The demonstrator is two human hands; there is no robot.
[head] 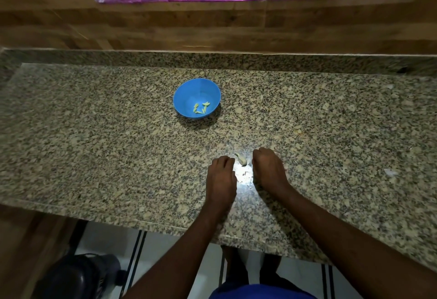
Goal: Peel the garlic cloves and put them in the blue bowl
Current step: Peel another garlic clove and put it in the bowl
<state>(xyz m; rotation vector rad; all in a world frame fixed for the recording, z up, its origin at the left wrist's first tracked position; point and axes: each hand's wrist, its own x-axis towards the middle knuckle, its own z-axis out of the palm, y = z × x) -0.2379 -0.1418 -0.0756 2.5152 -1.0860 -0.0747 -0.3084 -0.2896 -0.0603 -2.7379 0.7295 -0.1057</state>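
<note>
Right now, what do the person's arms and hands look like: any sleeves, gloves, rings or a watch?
Both arms are bare from the bottom edge of the picture to the fingers: no sleeves show. The left hand and right hand wear no gloves, and no ring, watch or bracelet shows on the sides facing the camera. At the bottom edge a blue garment covers the person's body.

Your hands [221, 175] [268, 171] near counter [94, 145] front edge, clove [241, 159] between them; bowl [186, 92] behind, peeled cloves [201, 108] inside.
</note>
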